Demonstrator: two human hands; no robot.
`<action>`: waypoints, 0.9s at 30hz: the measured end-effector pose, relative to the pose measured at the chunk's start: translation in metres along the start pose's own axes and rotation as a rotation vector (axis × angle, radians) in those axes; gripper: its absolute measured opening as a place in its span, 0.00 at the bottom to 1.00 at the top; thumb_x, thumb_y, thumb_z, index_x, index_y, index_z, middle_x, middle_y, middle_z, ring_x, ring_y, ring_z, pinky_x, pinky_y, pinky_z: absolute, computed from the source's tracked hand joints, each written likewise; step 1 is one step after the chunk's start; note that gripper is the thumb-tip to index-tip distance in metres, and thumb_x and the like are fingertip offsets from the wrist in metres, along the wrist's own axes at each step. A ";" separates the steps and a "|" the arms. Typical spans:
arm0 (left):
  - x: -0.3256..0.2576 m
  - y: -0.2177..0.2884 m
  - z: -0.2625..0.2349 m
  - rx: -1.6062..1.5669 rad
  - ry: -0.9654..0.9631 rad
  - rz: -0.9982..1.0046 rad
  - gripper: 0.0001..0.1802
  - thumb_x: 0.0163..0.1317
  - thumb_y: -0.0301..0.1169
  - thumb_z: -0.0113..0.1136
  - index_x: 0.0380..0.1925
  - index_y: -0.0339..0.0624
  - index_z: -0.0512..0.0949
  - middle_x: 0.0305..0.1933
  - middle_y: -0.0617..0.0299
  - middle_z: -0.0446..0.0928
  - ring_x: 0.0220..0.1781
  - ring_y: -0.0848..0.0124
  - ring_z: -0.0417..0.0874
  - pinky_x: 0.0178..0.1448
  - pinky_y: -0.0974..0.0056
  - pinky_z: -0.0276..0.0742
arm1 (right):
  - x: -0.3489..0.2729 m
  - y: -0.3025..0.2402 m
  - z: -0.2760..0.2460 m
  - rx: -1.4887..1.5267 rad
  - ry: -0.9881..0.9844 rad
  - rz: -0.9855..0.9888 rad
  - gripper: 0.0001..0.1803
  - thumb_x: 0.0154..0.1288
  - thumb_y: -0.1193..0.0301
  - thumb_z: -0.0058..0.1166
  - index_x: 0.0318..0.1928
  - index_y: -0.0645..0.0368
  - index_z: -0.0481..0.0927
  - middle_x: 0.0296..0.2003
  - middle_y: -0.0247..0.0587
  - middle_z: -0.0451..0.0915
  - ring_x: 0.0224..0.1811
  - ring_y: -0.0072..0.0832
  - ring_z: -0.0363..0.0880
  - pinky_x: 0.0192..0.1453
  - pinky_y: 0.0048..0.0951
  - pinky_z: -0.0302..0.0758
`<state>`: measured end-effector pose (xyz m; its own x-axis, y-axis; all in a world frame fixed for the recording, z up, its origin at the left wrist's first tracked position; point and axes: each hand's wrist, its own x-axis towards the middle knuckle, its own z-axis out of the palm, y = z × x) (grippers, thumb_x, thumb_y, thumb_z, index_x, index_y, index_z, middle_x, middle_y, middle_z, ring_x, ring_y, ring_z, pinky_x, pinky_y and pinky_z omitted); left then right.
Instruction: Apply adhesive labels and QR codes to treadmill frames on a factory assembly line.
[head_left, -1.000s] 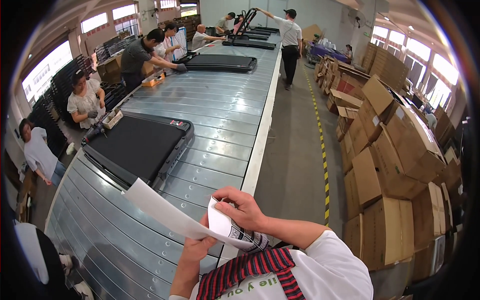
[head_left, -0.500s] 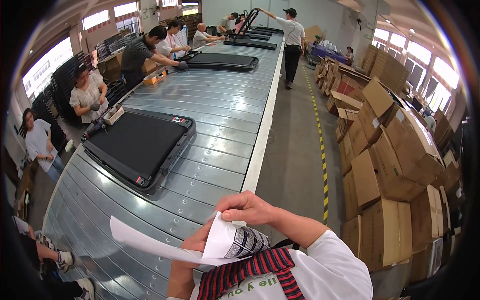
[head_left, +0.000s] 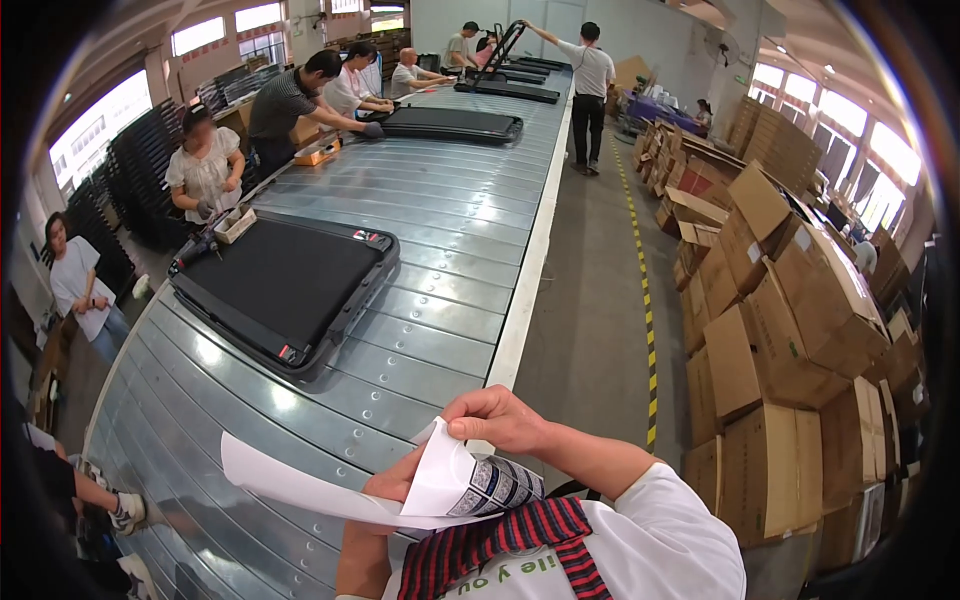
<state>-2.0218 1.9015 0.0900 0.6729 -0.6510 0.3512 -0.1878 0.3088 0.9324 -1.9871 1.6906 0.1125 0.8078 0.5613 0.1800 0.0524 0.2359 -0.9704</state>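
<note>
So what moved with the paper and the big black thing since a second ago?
The white sheet tilted lower and swung toward the person's left, while the right hand peeled its corner further back. The black treadmill slid nearer along the metal conveyor. Both hands kept holding the sheet, the left hand underneath; the cardboard boxes stayed put.

left hand (head_left: 395,487) + right hand (head_left: 500,418) pinch white sheet (head_left: 330,490) | flat black machine (head_left: 285,285) on slatted conveyor (head_left: 440,230)

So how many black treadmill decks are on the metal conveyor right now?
3: the nearest black treadmill deck lies at the left, a second deck farther up, and a third deck at the far end, its frame raised. More may be hidden beyond.
</note>
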 end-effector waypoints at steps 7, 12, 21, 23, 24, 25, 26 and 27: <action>-0.012 -0.002 0.007 -0.255 0.050 0.090 0.36 0.51 0.27 0.58 0.58 0.24 0.54 0.59 0.50 0.62 0.58 0.67 0.65 0.61 0.66 0.57 | 0.000 0.013 0.012 0.255 0.055 0.027 0.09 0.60 0.70 0.51 0.35 0.63 0.77 0.33 0.35 0.77 0.35 0.21 0.74 0.42 0.24 0.72; -0.040 -0.038 -0.011 -0.318 0.258 0.064 0.32 0.52 0.25 0.55 0.57 0.27 0.57 0.54 0.53 0.67 0.56 0.66 0.67 0.60 0.62 0.60 | 0.002 -0.002 0.011 0.282 0.376 -0.041 0.07 0.61 0.71 0.49 0.31 0.61 0.76 0.27 0.31 0.76 0.29 0.17 0.72 0.35 0.20 0.70; 0.016 -0.062 -0.041 -0.318 0.900 -0.137 0.17 0.55 0.28 0.56 0.45 0.33 0.71 0.42 0.58 0.75 0.42 0.72 0.75 0.46 0.68 0.72 | 0.026 -0.012 -0.011 -0.396 0.709 -0.332 0.06 0.57 0.72 0.52 0.28 0.62 0.75 0.24 0.30 0.75 0.26 0.19 0.71 0.29 0.21 0.68; 0.035 -0.066 -0.032 -0.331 0.837 -0.204 0.16 0.55 0.29 0.56 0.43 0.33 0.72 0.40 0.58 0.75 0.40 0.73 0.76 0.45 0.68 0.71 | 0.033 -0.002 -0.004 -1.193 0.485 -0.784 0.03 0.51 0.80 0.54 0.28 0.62 0.74 0.22 0.36 0.75 0.25 0.28 0.73 0.29 0.25 0.69; 0.046 -0.069 -0.030 -0.340 0.784 -0.216 0.15 0.56 0.29 0.55 0.43 0.34 0.72 0.41 0.59 0.75 0.39 0.73 0.75 0.44 0.69 0.72 | 0.039 0.006 0.000 -1.309 0.398 -0.853 0.08 0.45 0.81 0.57 0.29 0.60 0.75 0.23 0.40 0.75 0.26 0.35 0.73 0.29 0.29 0.70; 0.052 -0.070 -0.029 -0.379 0.765 -0.247 0.14 0.56 0.29 0.55 0.42 0.34 0.73 0.39 0.60 0.76 0.37 0.74 0.76 0.42 0.69 0.72 | 0.044 0.014 0.005 -1.359 0.299 -0.812 0.08 0.45 0.80 0.57 0.29 0.60 0.75 0.25 0.39 0.75 0.27 0.35 0.73 0.30 0.29 0.71; 0.054 -0.083 -0.032 -0.293 0.722 -0.221 0.13 0.56 0.29 0.55 0.40 0.33 0.74 0.37 0.61 0.76 0.36 0.75 0.76 0.39 0.70 0.72 | 0.047 0.022 0.010 -1.409 0.201 -0.773 0.09 0.45 0.78 0.58 0.30 0.59 0.75 0.26 0.39 0.75 0.28 0.35 0.74 0.31 0.30 0.71; 0.054 -0.087 -0.030 -0.296 0.712 -0.103 0.12 0.56 0.29 0.56 0.38 0.33 0.74 0.35 0.62 0.76 0.36 0.75 0.75 0.38 0.70 0.72 | 0.048 0.033 0.016 -1.456 0.090 -0.737 0.12 0.46 0.70 0.59 0.33 0.57 0.74 0.30 0.39 0.74 0.32 0.34 0.73 0.32 0.33 0.70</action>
<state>-1.9478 1.8604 0.0248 0.9929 -0.1149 0.0311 0.0319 0.5089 0.8602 -1.9559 1.7383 0.0920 0.3856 0.6152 0.6876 0.8557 -0.5171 -0.0172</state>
